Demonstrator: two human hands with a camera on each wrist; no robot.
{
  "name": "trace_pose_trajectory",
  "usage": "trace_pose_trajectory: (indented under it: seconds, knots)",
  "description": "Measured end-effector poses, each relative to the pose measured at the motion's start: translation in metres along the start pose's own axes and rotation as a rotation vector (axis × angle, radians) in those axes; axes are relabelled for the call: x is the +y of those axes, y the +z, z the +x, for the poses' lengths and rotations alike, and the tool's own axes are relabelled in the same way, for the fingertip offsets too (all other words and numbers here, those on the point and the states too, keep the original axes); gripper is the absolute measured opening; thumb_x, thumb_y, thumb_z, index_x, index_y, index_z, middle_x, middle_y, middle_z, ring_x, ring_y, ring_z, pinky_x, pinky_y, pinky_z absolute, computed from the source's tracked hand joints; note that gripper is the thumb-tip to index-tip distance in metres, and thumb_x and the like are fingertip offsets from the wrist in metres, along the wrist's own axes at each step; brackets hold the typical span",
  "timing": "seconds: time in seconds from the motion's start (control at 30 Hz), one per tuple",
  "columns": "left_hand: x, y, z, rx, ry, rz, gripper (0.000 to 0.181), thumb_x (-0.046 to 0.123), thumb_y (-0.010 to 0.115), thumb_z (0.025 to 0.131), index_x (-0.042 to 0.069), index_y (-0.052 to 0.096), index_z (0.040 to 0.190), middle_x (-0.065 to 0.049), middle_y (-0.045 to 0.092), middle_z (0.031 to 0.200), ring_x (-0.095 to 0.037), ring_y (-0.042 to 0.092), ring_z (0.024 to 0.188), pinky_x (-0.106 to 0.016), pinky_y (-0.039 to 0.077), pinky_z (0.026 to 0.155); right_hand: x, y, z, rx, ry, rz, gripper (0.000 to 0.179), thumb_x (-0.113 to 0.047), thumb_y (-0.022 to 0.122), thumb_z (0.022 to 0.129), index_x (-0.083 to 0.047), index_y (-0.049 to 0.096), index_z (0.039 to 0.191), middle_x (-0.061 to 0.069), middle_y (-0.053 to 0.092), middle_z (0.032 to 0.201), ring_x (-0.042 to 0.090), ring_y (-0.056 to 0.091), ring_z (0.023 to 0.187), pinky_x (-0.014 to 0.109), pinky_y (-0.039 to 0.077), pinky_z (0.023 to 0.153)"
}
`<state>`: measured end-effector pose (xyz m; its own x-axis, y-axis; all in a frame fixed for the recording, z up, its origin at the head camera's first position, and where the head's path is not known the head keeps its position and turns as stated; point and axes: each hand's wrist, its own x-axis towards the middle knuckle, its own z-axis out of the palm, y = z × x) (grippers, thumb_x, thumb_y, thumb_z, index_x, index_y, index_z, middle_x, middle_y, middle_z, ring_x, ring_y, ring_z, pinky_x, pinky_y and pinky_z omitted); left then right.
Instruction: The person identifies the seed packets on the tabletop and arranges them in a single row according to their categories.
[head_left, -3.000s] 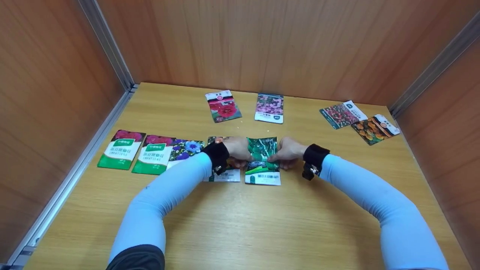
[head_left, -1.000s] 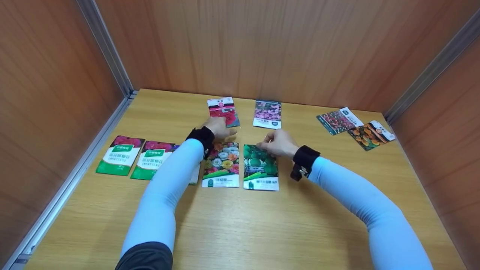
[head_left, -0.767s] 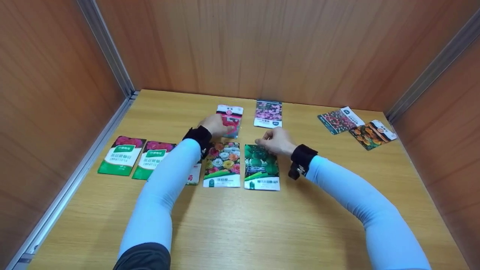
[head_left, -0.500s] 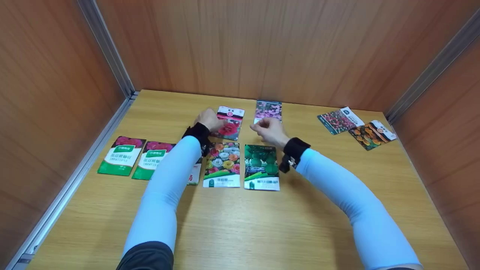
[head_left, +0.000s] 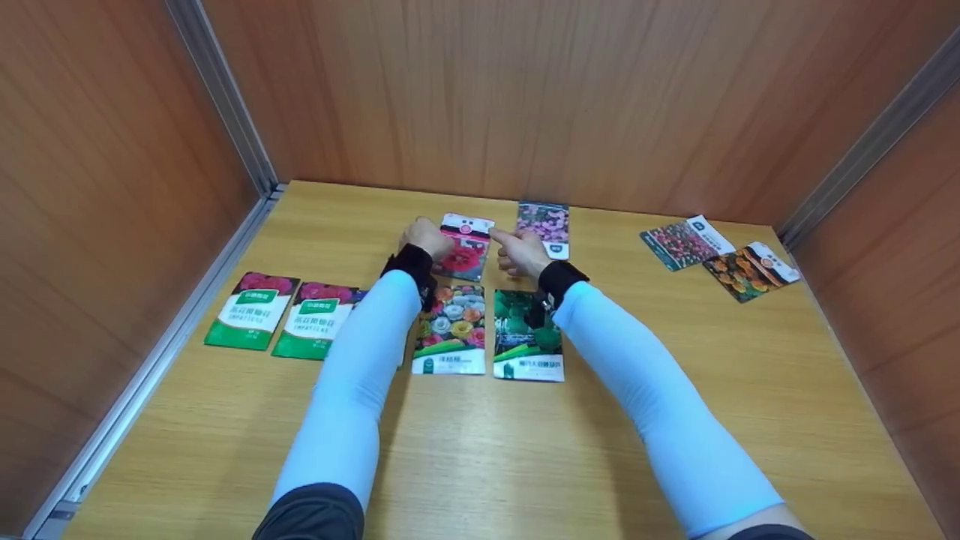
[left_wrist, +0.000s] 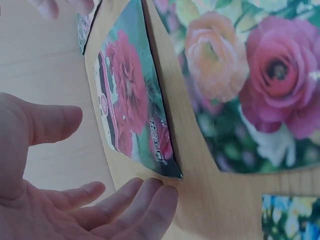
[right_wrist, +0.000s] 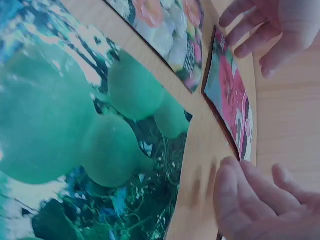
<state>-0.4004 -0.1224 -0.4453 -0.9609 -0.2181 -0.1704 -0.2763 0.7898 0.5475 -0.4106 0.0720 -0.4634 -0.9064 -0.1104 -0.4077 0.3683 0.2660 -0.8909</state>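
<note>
your left hand (head_left: 426, 238) is relaxed, thumb spread from the fingers, at the left edge of the red-flower packet (head_left: 463, 259); your right hand (head_left: 523, 253) is likewise loose at its right side, and neither grips anything. whether any fingertips touch the packet, you can't quite tell. it lies on the desk (head_left: 480, 450) between your hands, just behind the mixed-flower packet (head_left: 454, 330). light, even pressure on both edges should suit it best, as a hard squeeze could buckle it. both arms reach forward and inward, right wrist over the green-gourd packet's (head_left: 525, 334) far corner.
</note>
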Motion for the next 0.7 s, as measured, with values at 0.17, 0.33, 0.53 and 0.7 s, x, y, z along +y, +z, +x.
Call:
trace_pose_trajectory:
  seconds: [0.17,0.33,0.53,0.7]
  knots:
    - [0.001,0.000,-0.001,0.005,-0.022,-0.050,0.046,0.032,0.061,0.075,0.004,0.050,0.110,-0.011,0.055,0.103,-0.026,0.048,0.093,-0.037,0.040,0.081,0.000,0.004,0.003,-0.043,0.045,-0.080,0.085,-0.061,0.060,0.070,-0.013,0.031,0.133,0.012,0.053,0.118,0.028,0.052,0.103,0.043,0.040,0.086]
    - [0.000,-0.002,0.000,0.008,0.002,-0.058,0.028,0.028,0.059,0.075,0.006,0.060,0.092,-0.009,0.057,0.095,-0.026,0.049,0.089,-0.037,0.042,0.076,-0.004,0.012,0.002,-0.100,-0.008,-0.144,0.083,-0.060,0.061,0.070,-0.010,0.036,0.130,0.010,0.052,0.121,0.025,0.049,0.110,0.041,0.034,0.093]
    - [-0.003,-0.002,0.001,0.036,0.024,-0.044,0.022,0.025,0.057,0.073,0.006,0.062,0.082,-0.010,0.059,0.092,-0.027,0.051,0.088,-0.036,0.043,0.075,-0.006,0.017,0.002,-0.103,-0.003,-0.140,0.078,-0.054,0.069,0.066,-0.014,0.039,0.126,0.005,0.049,0.119,0.024,0.045,0.111,0.043,0.033,0.093]
    - [-0.003,0.001,0.002,0.030,0.021,-0.065,0.031,0.027,0.060,0.074,0.001,0.062,0.091,-0.012,0.059,0.096,-0.025,0.053,0.089,-0.033,0.044,0.077,-0.002,0.023,0.004,-0.028,-0.055,-0.015,0.075,-0.037,0.076,0.067,-0.014,0.038,0.128,0.006,0.048,0.117,0.025,0.050,0.104,0.044,0.042,0.085]
